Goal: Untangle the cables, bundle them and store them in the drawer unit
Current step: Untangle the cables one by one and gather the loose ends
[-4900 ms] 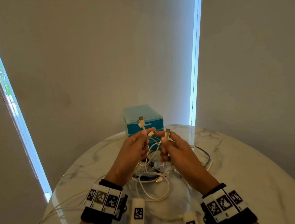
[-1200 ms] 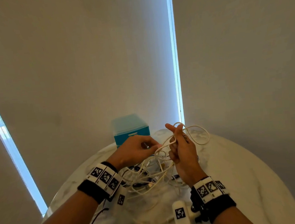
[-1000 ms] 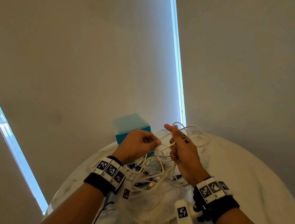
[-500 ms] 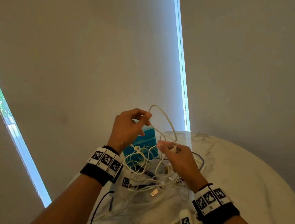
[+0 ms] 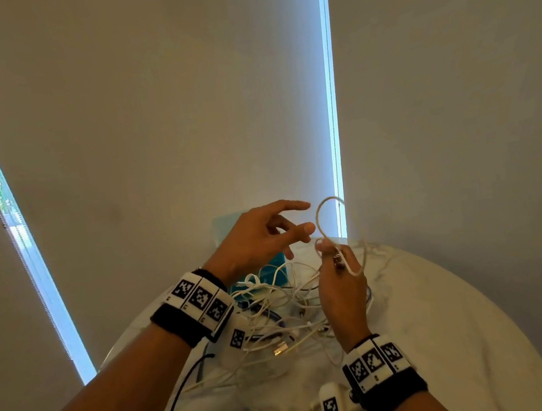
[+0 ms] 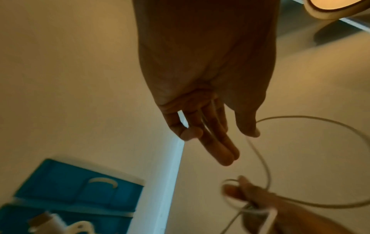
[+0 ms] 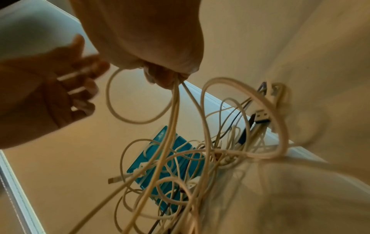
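Note:
A tangle of white cables (image 5: 281,306) lies on the round marble table (image 5: 437,322), with one dark cable among them. My right hand (image 5: 327,249) pinches one white cable (image 7: 174,101) above the heap. A loop of that cable (image 5: 324,215) stands up over its fingers. My left hand (image 5: 297,217) hovers just left of the loop with fingers spread, holding nothing. In the left wrist view its fingers (image 6: 220,150) are straight and the loop (image 6: 320,125) curves beside the thumb. The blue drawer unit (image 5: 270,267) stands behind the heap, mostly hidden by the left hand, drawers shut (image 6: 80,186).
A metal USB plug (image 5: 280,348) lies at the near side of the heap, and another plug (image 7: 262,118) hangs in the tangle. A black cable (image 5: 180,387) runs off the table's left front. Walls and blinds stand close behind the table.
My left hand has let go of the cable loop, dropped a little and opened. The right hand keeps its pinch and the loop now stands over it.

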